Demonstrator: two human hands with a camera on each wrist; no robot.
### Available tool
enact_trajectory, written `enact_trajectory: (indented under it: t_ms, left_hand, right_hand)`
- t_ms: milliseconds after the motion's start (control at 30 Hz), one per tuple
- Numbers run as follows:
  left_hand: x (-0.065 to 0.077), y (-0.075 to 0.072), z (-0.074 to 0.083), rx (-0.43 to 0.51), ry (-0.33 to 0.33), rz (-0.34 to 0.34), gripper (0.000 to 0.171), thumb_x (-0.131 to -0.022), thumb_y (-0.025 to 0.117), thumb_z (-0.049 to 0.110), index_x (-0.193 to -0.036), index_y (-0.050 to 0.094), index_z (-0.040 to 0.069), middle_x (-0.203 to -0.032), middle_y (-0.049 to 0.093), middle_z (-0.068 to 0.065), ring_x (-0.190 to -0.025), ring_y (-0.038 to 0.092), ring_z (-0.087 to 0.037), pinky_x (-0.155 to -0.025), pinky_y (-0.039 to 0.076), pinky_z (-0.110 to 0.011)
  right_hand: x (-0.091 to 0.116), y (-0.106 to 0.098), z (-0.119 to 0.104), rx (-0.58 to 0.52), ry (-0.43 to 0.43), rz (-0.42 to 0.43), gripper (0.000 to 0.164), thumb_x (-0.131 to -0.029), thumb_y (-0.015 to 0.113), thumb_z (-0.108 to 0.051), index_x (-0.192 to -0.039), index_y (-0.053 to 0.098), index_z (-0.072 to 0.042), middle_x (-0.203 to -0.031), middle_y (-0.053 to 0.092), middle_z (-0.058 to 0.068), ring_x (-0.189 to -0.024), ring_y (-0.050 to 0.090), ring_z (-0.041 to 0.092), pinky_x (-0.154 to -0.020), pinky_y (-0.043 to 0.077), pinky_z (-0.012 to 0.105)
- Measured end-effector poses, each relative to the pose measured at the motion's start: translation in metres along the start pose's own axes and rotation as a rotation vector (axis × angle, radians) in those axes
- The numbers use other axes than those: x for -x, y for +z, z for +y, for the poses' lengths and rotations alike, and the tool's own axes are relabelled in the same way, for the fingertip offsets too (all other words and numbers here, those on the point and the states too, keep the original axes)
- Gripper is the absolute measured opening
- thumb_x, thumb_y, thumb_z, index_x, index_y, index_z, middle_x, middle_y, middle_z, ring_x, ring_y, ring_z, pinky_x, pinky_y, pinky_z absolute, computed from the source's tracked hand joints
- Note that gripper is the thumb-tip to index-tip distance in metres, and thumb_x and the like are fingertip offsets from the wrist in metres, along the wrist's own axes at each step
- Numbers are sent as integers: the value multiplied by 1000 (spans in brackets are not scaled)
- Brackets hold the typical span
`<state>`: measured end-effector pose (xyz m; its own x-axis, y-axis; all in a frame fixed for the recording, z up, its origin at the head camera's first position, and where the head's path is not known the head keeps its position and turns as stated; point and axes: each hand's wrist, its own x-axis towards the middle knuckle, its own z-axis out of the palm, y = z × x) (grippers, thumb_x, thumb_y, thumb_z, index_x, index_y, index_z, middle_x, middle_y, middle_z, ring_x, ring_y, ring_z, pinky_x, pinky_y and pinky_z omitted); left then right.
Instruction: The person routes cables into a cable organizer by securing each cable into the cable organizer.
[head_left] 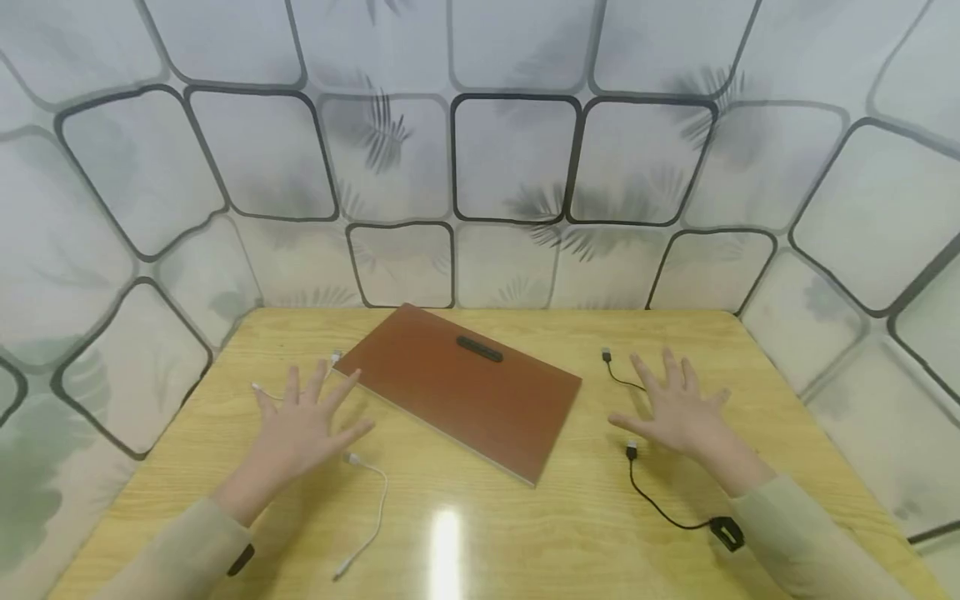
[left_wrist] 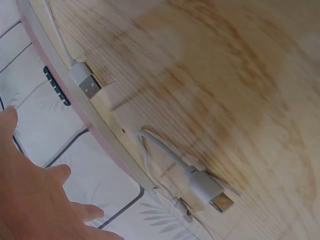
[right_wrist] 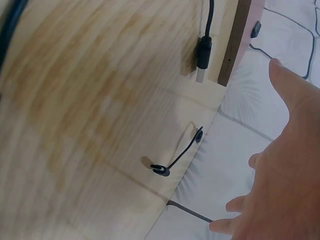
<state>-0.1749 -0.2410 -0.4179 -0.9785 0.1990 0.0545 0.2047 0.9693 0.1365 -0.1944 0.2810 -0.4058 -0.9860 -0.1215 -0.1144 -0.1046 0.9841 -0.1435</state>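
Both hands hover over the table with fingers spread, holding nothing. My left hand (head_left: 294, 435) is above the white cables on the left. One white USB cable (head_left: 384, 492) curves on the table just right of that hand's thumb. Another white cable (head_left: 273, 395) lies partly hidden behind the fingers; its USB plug (left_wrist: 86, 82) shows in the left wrist view. My right hand (head_left: 681, 415) is over the black cables. Nearer me lies a black USB cable (head_left: 660, 510) with a small black housing (head_left: 726, 532) at its end; a second black USB plug (head_left: 607, 356) lies farther back.
A flat reddish-brown board (head_left: 465, 392) lies at an angle between the hands, a dark narrow strip (head_left: 480, 348) on top. The wooden table (head_left: 525, 542) ends at a patterned curtain (head_left: 510, 158) behind and on both sides. A small dark piece (head_left: 241, 560) shows beside the left sleeve.
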Motion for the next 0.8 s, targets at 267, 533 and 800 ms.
enact_trajectory:
  t_ms: [267,533,800]
  left_hand:
    - [0,2,1,2,-3,8,84,-99,52,74,-167,35,26,-173,18,-30,-152,11,-72,-103,0,-100]
    - [-1,5,-1,19,-1,-2,83,-101,51,73,-167,34,25,-173,19,-31,-152,13,-71,-106,7,-99]
    - [-14,1,0,38,46,4,80,-104,48,70,-167,35,23,-172,21,-31,-151,20,-71,-110,14,-95]
  right_hand:
    - [4,2,5,-6,-8,8,111,-94,59,-78,-172,8,-18,-171,-1,40,-152,9,70,-97,9,103]
    - [12,9,0,-15,-46,27,110,-94,57,-78,-172,9,-17,-170,8,39,-151,14,71,-100,16,100]
    - [7,5,-16,-42,-66,30,110,-93,59,-78,-171,14,-14,-171,11,37,-153,14,68,-103,17,99]
